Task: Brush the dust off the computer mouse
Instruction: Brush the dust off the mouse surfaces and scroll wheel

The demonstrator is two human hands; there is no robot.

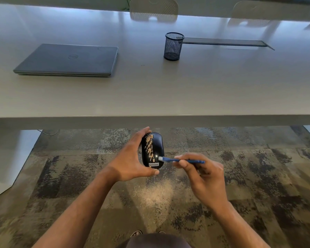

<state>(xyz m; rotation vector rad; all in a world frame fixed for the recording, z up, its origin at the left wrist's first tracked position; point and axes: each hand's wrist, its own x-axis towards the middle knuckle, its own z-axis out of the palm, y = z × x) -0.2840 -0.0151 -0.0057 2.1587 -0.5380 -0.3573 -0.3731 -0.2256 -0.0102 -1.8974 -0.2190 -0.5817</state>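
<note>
My left hand [131, 158] grips a black computer mouse [157, 149] lengthwise, fingers at its far end and thumb at its near end, above the carpet in front of the table edge. Tan dust streaks cover the mouse's left half; its right half looks dark and bare. My right hand [202, 176] pinches a thin blue brush [181, 160] held level, with its pale bristle tip touching the mouse's lower right side. A patch of pale dust [156, 192] lies on the carpet below the mouse.
A long pale table [168, 90] spans the view beyond my hands. On it lie a shut grey laptop [68, 59] at the left and a black mesh pen cup [173, 46] near the middle. Chair backs [153, 8] stand at the far side.
</note>
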